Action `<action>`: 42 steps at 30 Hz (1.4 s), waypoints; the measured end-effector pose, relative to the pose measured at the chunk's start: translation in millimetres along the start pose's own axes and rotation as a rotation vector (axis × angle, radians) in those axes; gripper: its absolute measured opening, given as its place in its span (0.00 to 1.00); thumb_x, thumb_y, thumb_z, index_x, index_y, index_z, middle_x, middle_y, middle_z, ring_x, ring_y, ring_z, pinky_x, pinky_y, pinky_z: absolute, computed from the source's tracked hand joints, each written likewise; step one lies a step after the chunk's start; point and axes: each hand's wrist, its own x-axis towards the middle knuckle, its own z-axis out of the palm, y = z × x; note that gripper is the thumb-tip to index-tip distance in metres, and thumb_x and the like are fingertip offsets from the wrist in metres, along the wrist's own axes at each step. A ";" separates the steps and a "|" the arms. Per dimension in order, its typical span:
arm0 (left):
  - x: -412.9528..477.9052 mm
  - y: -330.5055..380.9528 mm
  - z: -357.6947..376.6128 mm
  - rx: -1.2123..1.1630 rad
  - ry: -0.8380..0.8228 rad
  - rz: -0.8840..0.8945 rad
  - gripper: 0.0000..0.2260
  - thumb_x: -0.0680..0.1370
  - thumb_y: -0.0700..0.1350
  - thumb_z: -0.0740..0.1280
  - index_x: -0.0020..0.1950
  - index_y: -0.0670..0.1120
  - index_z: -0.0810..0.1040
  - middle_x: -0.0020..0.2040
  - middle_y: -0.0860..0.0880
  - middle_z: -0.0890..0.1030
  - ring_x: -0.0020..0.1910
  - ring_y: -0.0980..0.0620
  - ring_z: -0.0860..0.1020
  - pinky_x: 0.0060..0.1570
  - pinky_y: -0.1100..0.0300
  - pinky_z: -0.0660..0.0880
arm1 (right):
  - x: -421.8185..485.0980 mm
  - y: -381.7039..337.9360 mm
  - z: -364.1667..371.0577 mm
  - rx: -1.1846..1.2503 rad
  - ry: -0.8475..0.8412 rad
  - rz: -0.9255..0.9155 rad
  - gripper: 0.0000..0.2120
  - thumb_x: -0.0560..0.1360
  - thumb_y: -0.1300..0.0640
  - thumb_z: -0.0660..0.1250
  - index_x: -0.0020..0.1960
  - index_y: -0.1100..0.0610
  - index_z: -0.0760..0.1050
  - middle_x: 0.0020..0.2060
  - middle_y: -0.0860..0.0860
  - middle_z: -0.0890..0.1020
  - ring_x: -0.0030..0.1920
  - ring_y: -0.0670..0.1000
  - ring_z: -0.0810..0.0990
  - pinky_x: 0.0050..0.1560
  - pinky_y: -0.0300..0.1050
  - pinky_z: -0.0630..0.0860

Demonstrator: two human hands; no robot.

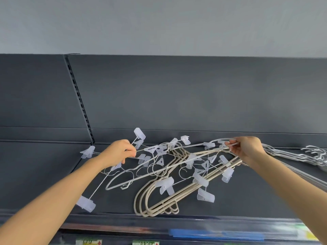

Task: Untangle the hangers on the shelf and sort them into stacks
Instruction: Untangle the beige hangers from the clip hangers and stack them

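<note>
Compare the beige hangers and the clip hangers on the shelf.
The beige hangers are thick, clipless and nested in a stack; the clip hangers are thin rods with translucent clips, tangled. The left hand and right hand grip clip hangers; the beige hangers rest on the shelf. Both are pale.

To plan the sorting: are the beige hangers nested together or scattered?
Nested: the beige hangers lie overlapped with outlines aligned, though clip hangers tangle across them.

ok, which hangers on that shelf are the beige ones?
The thick nested stack of beige hangers at the shelf's front centre, no clips. The clip hangers carry clear clips; the far-right hangers are thin and pale grey.
</note>
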 end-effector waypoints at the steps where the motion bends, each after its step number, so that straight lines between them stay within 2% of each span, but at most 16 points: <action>1: -0.8 -1.5 -1.3 0.023 -0.003 0.001 0.10 0.78 0.45 0.65 0.38 0.49 0.80 0.42 0.52 0.73 0.26 0.57 0.75 0.42 0.55 0.73 | -2.1 2.8 -1.0 0.000 -0.016 0.019 0.11 0.78 0.71 0.53 0.39 0.67 0.70 0.32 0.60 0.75 0.28 0.53 0.81 0.23 0.37 0.76; 7: -1.2 -1.0 1.1 0.287 0.075 0.037 0.12 0.81 0.48 0.61 0.40 0.44 0.74 0.38 0.53 0.65 0.40 0.49 0.68 0.37 0.58 0.63 | -11.5 20.8 -8.6 -0.120 -0.093 0.104 0.07 0.79 0.68 0.55 0.48 0.66 0.72 0.34 0.59 0.75 0.37 0.57 0.80 0.24 0.39 0.77; 9: 2.9 -6.0 5.9 0.424 0.116 0.098 0.13 0.81 0.49 0.60 0.42 0.46 0.78 0.41 0.55 0.68 0.46 0.48 0.69 0.45 0.59 0.67 | -17.0 27.4 -8.7 -0.237 -0.122 0.114 0.08 0.80 0.68 0.55 0.51 0.65 0.72 0.34 0.60 0.76 0.35 0.57 0.80 0.25 0.40 0.77; 12: 9.6 -18.4 16.0 0.545 0.068 0.061 0.12 0.80 0.45 0.58 0.39 0.48 0.75 0.43 0.53 0.73 0.48 0.48 0.70 0.55 0.59 0.66 | -22.2 38.5 -8.8 -0.322 -0.132 0.087 0.10 0.79 0.69 0.55 0.56 0.65 0.72 0.35 0.61 0.77 0.31 0.56 0.80 0.26 0.41 0.79; 16: 16.6 -37.6 28.9 0.578 0.016 0.016 0.09 0.79 0.48 0.61 0.51 0.52 0.81 0.57 0.55 0.77 0.59 0.49 0.70 0.60 0.56 0.62 | -31.0 48.1 -6.5 -0.491 -0.117 0.014 0.12 0.78 0.70 0.56 0.58 0.64 0.72 0.36 0.61 0.79 0.32 0.55 0.80 0.29 0.42 0.80; 20: 12.3 -35.3 33.9 0.537 0.062 0.003 0.15 0.79 0.50 0.63 0.66 0.53 0.74 0.72 0.51 0.66 0.71 0.47 0.61 0.67 0.50 0.59 | -38.3 48.8 -3.3 -0.698 -0.116 -0.079 0.13 0.75 0.69 0.59 0.57 0.62 0.74 0.37 0.60 0.82 0.35 0.55 0.81 0.33 0.43 0.75; 23: -0.2 -16.3 35.5 0.437 0.185 0.052 0.15 0.79 0.48 0.64 0.66 0.49 0.75 0.71 0.48 0.67 0.70 0.46 0.63 0.67 0.52 0.62 | -40.4 50.5 -4.4 -0.909 -0.154 -0.202 0.07 0.74 0.58 0.66 0.52 0.53 0.74 0.42 0.57 0.82 0.40 0.55 0.81 0.36 0.43 0.74; 25: -13.0 -1.4 39.3 0.298 0.203 0.080 0.15 0.78 0.51 0.64 0.63 0.47 0.77 0.69 0.48 0.69 0.69 0.47 0.65 0.65 0.53 0.64 | -43.1 51.0 -4.6 -1.065 -0.225 -0.261 0.09 0.71 0.49 0.71 0.45 0.50 0.71 0.42 0.53 0.78 0.36 0.51 0.76 0.34 0.41 0.71; 26: -20.7 6.2 42.2 0.237 0.179 0.087 0.17 0.78 0.54 0.64 0.63 0.47 0.77 0.68 0.48 0.70 0.68 0.47 0.66 0.64 0.54 0.65 | -42.0 53.1 -4.7 -1.155 -0.247 -0.281 0.13 0.69 0.46 0.72 0.46 0.50 0.72 0.44 0.53 0.78 0.38 0.51 0.75 0.36 0.41 0.70; 27: -28.1 12.7 46.0 0.206 0.137 0.087 0.20 0.77 0.57 0.64 0.64 0.47 0.76 0.67 0.49 0.70 0.67 0.48 0.67 0.64 0.54 0.66 | -39.9 55.3 -4.4 -1.253 -0.257 -0.301 0.20 0.67 0.42 0.72 0.53 0.50 0.73 0.49 0.53 0.78 0.44 0.52 0.77 0.41 0.43 0.72; 29: -41.0 21.7 54.0 0.209 0.029 0.055 0.30 0.74 0.63 0.64 0.71 0.48 0.68 0.70 0.50 0.67 0.68 0.49 0.67 0.66 0.53 0.66 | -36.4 56.5 -2.0 -1.433 -0.244 -0.313 0.39 0.64 0.35 0.71 0.69 0.50 0.66 0.60 0.53 0.76 0.61 0.57 0.73 0.55 0.50 0.73; 32: -50.2 26.9 63.0 0.276 -0.017 0.032 0.41 0.70 0.67 0.66 0.76 0.49 0.58 0.75 0.51 0.60 0.71 0.48 0.65 0.67 0.51 0.66 | -36.9 52.9 7.5 -1.521 -0.315 -0.372 0.54 0.53 0.22 0.64 0.72 0.49 0.62 0.58 0.51 0.77 0.65 0.56 0.70 0.62 0.57 0.70; 35: -51.7 28.8 68.6 0.311 -0.016 0.027 0.42 0.69 0.67 0.67 0.76 0.49 0.56 0.75 0.49 0.59 0.70 0.48 0.66 0.64 0.50 0.69 | -42.3 53.5 24.9 -1.610 -0.419 -0.411 0.52 0.60 0.28 0.68 0.75 0.53 0.56 0.69 0.52 0.70 0.70 0.55 0.65 0.69 0.57 0.63; 37: -51.9 30.2 71.3 0.243 -0.044 -0.012 0.40 0.69 0.64 0.68 0.75 0.51 0.56 0.75 0.50 0.57 0.67 0.48 0.69 0.60 0.50 0.73 | -44.9 55.5 36.4 -1.661 -0.491 -0.407 0.53 0.61 0.31 0.69 0.76 0.52 0.53 0.71 0.51 0.67 0.70 0.55 0.65 0.70 0.58 0.61; 40: -52.4 32.1 74.4 0.164 -0.058 -0.025 0.37 0.71 0.59 0.68 0.74 0.52 0.57 0.73 0.53 0.58 0.61 0.50 0.73 0.53 0.52 0.76 | -49.6 53.4 46.3 -1.644 -0.625 -0.338 0.50 0.61 0.34 0.71 0.75 0.52 0.54 0.68 0.51 0.71 0.58 0.51 0.75 0.63 0.52 0.71; 42: -52.3 31.5 77.2 0.138 -0.054 -0.018 0.36 0.71 0.58 0.68 0.75 0.52 0.56 0.73 0.53 0.58 0.63 0.50 0.73 0.55 0.52 0.75 | -53.1 54.4 50.5 -1.686 -0.672 -0.363 0.48 0.62 0.36 0.72 0.74 0.53 0.56 0.65 0.51 0.71 0.49 0.48 0.75 0.59 0.50 0.74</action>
